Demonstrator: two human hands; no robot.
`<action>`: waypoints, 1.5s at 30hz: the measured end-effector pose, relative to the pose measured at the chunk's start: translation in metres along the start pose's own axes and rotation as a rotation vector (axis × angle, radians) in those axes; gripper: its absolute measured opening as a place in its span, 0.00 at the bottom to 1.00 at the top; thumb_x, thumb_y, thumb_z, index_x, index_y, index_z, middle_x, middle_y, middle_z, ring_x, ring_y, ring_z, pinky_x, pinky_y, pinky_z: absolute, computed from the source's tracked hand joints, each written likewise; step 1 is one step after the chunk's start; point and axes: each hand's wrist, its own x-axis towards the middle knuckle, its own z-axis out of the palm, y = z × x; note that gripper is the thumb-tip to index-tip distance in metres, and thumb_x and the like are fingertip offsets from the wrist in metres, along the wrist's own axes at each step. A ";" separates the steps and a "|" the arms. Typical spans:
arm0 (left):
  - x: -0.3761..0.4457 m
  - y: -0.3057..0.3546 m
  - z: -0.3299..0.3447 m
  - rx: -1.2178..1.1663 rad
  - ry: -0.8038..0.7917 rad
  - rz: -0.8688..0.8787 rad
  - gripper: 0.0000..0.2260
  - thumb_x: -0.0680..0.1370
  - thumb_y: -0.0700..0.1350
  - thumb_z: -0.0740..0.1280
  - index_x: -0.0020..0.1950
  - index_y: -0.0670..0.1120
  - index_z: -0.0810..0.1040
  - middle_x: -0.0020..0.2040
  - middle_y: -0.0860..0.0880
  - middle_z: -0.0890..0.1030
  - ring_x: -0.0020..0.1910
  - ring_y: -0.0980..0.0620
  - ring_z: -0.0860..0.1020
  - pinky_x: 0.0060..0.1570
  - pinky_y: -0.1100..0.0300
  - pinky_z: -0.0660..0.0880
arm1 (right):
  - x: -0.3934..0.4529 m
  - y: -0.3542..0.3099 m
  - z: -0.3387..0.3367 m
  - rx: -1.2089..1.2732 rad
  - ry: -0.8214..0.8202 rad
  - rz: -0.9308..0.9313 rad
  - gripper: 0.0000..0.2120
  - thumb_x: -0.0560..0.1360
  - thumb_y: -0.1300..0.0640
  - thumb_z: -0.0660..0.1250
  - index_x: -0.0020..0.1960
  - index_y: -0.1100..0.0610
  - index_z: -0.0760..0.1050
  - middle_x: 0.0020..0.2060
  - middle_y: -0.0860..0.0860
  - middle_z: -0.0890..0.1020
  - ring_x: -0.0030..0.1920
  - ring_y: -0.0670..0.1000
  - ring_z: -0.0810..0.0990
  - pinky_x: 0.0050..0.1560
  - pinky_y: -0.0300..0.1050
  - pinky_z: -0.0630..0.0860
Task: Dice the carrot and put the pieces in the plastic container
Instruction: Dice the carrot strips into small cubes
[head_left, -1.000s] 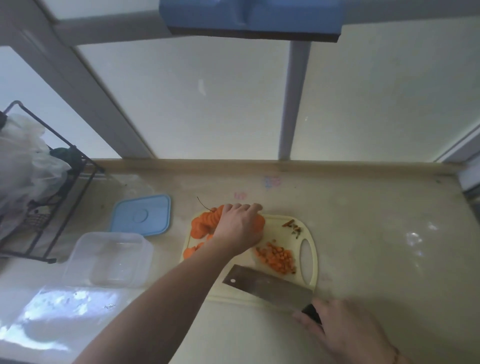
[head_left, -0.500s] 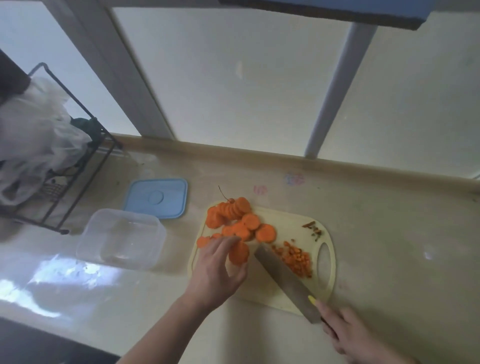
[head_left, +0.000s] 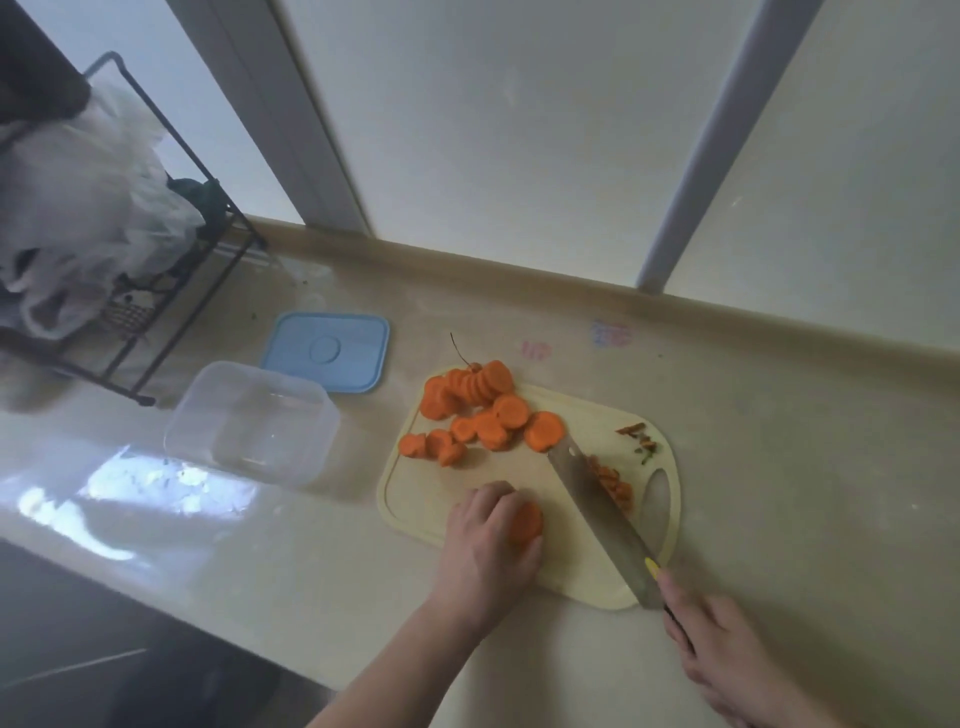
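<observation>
The left hand (head_left: 488, 551) had its grip curled around a small stack of carrot rounds (head_left: 524, 522) at the near side of the yellowish cutting board (head_left: 582, 577). The right hand (head_left: 722, 654) was wrapped round the handle of the cleaver (head_left: 597, 499), blade lying angled across the board. More carrot slices (head_left: 483, 415) were piled at the far left corner, and diced bits (head_left: 615, 480) sat just right of the blade. The clear plastic container (head_left: 249, 421) was on the table left of the board, with the blue lid (head_left: 327, 351) behind it.

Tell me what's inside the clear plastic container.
The plastic container looks empty: through its clear walls only the countertop shows, no carrot pieces. Its blue lid lies behind it. Nothing covers its inside.
</observation>
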 end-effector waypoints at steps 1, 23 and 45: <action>-0.003 0.002 0.004 0.014 0.015 0.010 0.17 0.71 0.51 0.70 0.59 0.51 0.76 0.54 0.50 0.78 0.52 0.50 0.75 0.56 0.61 0.69 | -0.001 0.003 0.002 -0.047 0.014 -0.040 0.35 0.61 0.21 0.57 0.27 0.55 0.65 0.20 0.52 0.64 0.20 0.50 0.61 0.23 0.36 0.55; -0.022 0.014 0.019 0.076 0.112 0.256 0.05 0.78 0.41 0.73 0.51 0.40 0.84 0.52 0.44 0.82 0.50 0.44 0.78 0.55 0.55 0.77 | -0.004 0.023 0.000 -0.487 0.092 -0.406 0.48 0.58 0.15 0.38 0.32 0.60 0.69 0.25 0.45 0.75 0.29 0.42 0.75 0.32 0.40 0.70; -0.026 0.011 0.016 0.035 0.110 0.212 0.08 0.77 0.40 0.75 0.53 0.38 0.83 0.52 0.43 0.81 0.52 0.45 0.78 0.59 0.56 0.76 | 0.013 -0.005 0.007 -0.458 0.043 -0.488 0.32 0.73 0.29 0.46 0.27 0.56 0.60 0.21 0.48 0.67 0.23 0.46 0.67 0.28 0.40 0.62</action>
